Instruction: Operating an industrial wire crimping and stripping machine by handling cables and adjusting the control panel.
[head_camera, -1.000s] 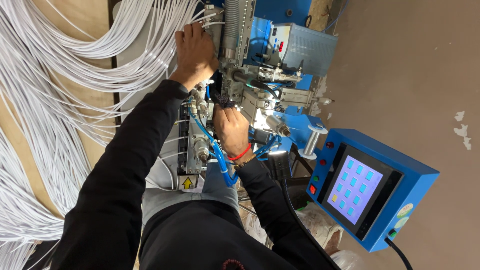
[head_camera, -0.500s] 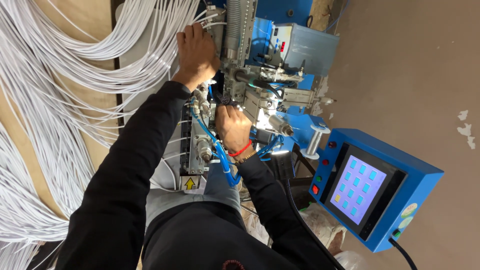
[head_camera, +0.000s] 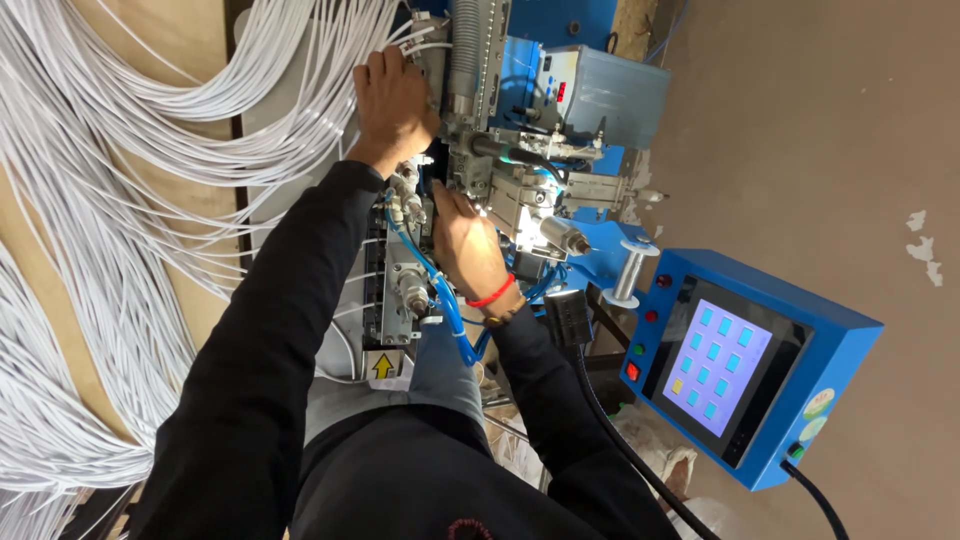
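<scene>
My left hand reaches forward in a black sleeve and rests on white wires where they enter the blue and grey machine. Its fingers curl over the wire ends. My right hand, with a red band at the wrist, is pushed into the lit working area of the machine under the metal head. Its fingertips are hidden behind machine parts, so I cannot tell what they hold.
A large mass of looped white wires hangs at the left. A blue control box with a lit touch screen sits at the right, with a black cable running past. Blue air tubes cross near my right wrist.
My right hand has slid a little further into the machine. My left hand stays on the wires. The view has shifted slightly.
</scene>
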